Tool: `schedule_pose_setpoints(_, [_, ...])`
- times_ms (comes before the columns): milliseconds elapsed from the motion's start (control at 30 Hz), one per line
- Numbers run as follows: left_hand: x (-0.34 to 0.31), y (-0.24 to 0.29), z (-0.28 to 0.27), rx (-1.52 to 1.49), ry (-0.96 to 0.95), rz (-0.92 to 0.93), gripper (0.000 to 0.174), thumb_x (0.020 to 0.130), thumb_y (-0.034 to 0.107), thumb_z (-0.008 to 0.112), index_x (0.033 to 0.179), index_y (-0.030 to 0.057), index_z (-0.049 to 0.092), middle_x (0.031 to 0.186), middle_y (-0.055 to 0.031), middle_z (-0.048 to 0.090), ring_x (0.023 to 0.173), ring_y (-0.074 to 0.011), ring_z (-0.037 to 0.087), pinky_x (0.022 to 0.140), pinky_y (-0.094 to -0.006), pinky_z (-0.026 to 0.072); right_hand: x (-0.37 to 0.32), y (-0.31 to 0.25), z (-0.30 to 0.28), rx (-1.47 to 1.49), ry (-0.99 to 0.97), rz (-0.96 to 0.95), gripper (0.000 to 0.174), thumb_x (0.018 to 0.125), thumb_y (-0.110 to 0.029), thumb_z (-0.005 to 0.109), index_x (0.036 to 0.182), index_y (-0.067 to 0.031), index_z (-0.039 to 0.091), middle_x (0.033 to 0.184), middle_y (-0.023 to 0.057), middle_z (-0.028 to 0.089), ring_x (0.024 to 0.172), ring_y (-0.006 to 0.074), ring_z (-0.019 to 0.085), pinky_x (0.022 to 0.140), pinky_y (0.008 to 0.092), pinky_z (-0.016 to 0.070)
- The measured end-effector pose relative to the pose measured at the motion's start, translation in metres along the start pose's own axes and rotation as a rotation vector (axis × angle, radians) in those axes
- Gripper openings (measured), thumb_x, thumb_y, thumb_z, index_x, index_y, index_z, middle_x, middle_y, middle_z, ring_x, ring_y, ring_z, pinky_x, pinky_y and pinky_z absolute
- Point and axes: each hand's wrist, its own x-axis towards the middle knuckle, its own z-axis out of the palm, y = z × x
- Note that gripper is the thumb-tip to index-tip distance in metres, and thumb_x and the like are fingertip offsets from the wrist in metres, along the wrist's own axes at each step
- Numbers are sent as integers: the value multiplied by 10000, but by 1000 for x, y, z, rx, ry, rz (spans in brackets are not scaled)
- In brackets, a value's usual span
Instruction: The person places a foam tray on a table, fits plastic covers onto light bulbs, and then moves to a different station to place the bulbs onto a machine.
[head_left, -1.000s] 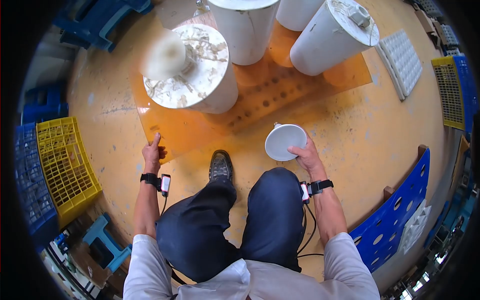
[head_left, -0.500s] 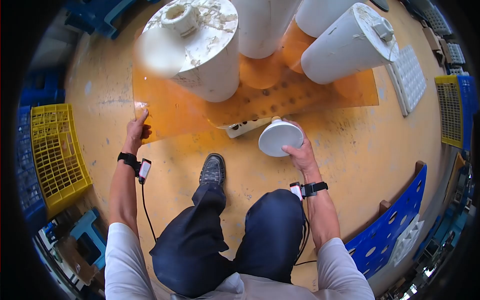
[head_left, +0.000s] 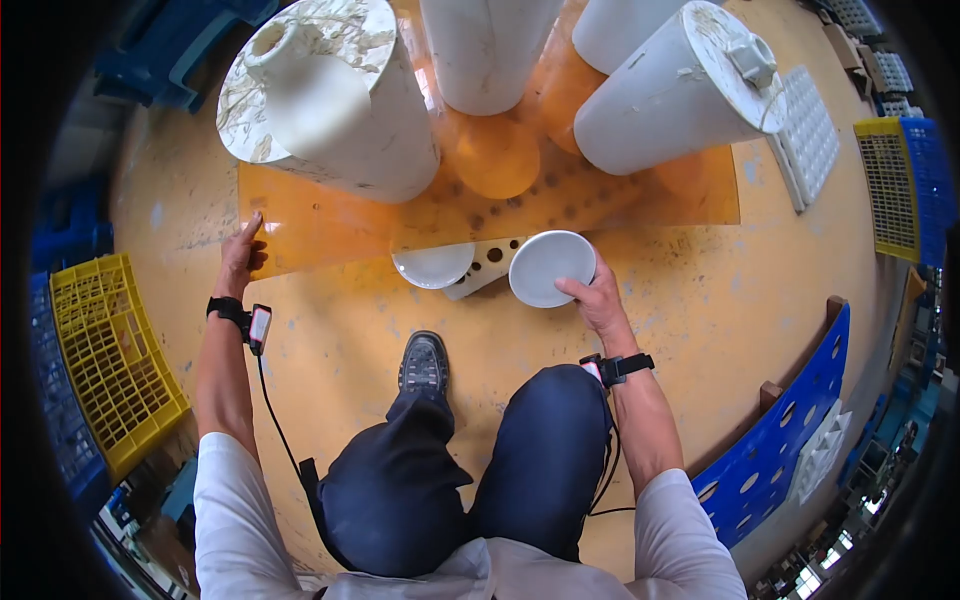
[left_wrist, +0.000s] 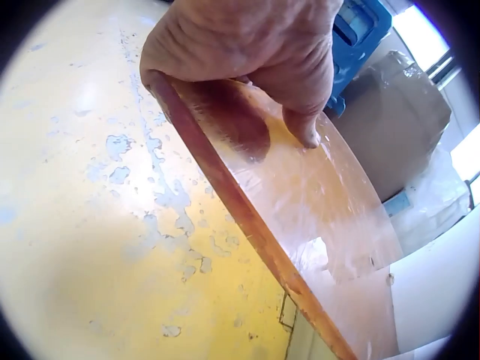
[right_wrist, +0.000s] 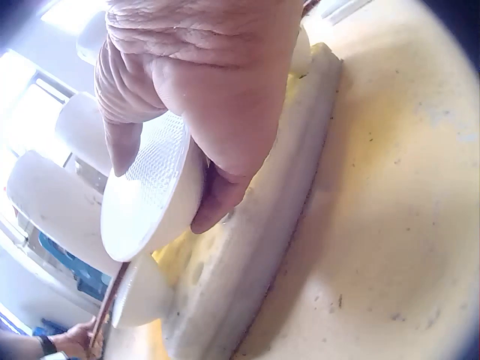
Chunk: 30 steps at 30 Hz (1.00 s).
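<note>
Your left hand (head_left: 243, 252) pinches the corner of the orange sheet (head_left: 330, 225), which is raised off the floor. Your right hand (head_left: 595, 300) grips a white bowl (head_left: 548, 266), seemingly empty. A second bowl (head_left: 433, 264) lies at its 9 o'clock, at the sheet's edge.

Scuffed floor (head_left: 720, 300) (yellow) bears crate (head_left: 110, 370).
</note>
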Motion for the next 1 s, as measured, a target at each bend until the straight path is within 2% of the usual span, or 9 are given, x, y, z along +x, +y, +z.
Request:
schedule_pose_setpoints(67, [6, 10, 1, 26, 9, 16, 572, 654, 520, 746, 867, 28, 546, 673, -93, 527, 408, -132, 463, 361, -244, 337, 3, -4, 1, -44, 9, 22, 619, 668, -112, 706, 1231, -23, 463, 1106, 85, 569, 1035, 176, 531, 913, 311, 409])
schedule_pose_setpoints(133, [19, 15, -1, 42, 7, 10, 568, 653, 521, 745, 855, 27, 552, 677, -93, 532, 408, -133, 467, 363, -247, 341, 2, -19, 8, -230, 10, 6, 623, 667, -143, 711, 1224, -23, 459, 1102, 90, 570, 1032, 184, 533, 908, 315, 412])
schedule_pose_setpoints(267, [28, 28, 1, 95, 17, 21, 560, 648, 530, 744, 827, 28, 573, 685, -89, 548, 411, -133, 482, 368, -251, 349, 5, -29, 9, -321, -7, 32, 618, 662, -149, 712, 1213, -28, 461, 1097, 91, 572, 1031, 186, 534, 902, 318, 419])
schedule_pose_setpoints(367, [36, 36, 2, 110, 7, 32, 584, 646, 540, 740, 874, 24, 591, 688, -86, 555, 412, -131, 487, 370, -245, 346, 6, -34, 12, -388, -57, 39, 616, 662, -151, 710, 1213, -39, 459, 1090, 98, 575, 1028, 193, 538, 889, 319, 429])
schedule_pose_setpoints(533, [48, 47, 7, 141, 8, 85, 629, 640, 578, 721, 895, 15, 606, 707, -88, 573, 414, -124, 478, 384, -236, 348, 5, -56, 32, -681, -160, 67, 591, 673, -105, 692, 1215, -45, 464, 1060, 106, 592, 990, 201, 563, 877, 306, 435])
schedule_pose_setpoints(667, [56, 54, 8, 174, -7, 81, 640, 638, 589, 716, 912, 21, 610, 725, -86, 579, 425, -117, 486, 394, -233, 357, 3, -68, 35, -702, -222, 96, 584, 674, -86, 685, 1216, -43, 472, 1063, 99, 595, 984, 195, 567, 880, 302, 432])
schedule_pose_setpoints(733, [56, 54, 7, 182, -11, 71, 632, 640, 585, 717, 909, 23, 612, 725, -87, 580, 426, -115, 488, 394, -231, 356, -2, -69, 33, -541, -173, 186, 591, 668, -86, 690, 1218, -40, 477, 1078, 96, 591, 999, 191, 560, 885, 303, 429])
schedule_pose_setpoints(833, [54, 56, 7, 176, -19, 70, 623, 646, 578, 717, 901, 20, 615, 727, -93, 586, 425, -114, 491, 395, -226, 356, -3, -57, 23, -518, -138, 103, 599, 662, -98, 699, 1215, -42, 477, 1080, 92, 589, 1010, 185, 554, 891, 308, 427])
schedule_pose_setpoints(1000, [50, 56, 7, 163, -24, 68, 624, 648, 571, 720, 895, 8, 613, 769, -110, 606, 445, -115, 506, 399, -219, 360, 13, -46, 21, -494, -62, 127, 601, 662, -130, 709, 1208, -36, 476, 1085, 93, 584, 1020, 190, 546, 899, 315, 422])
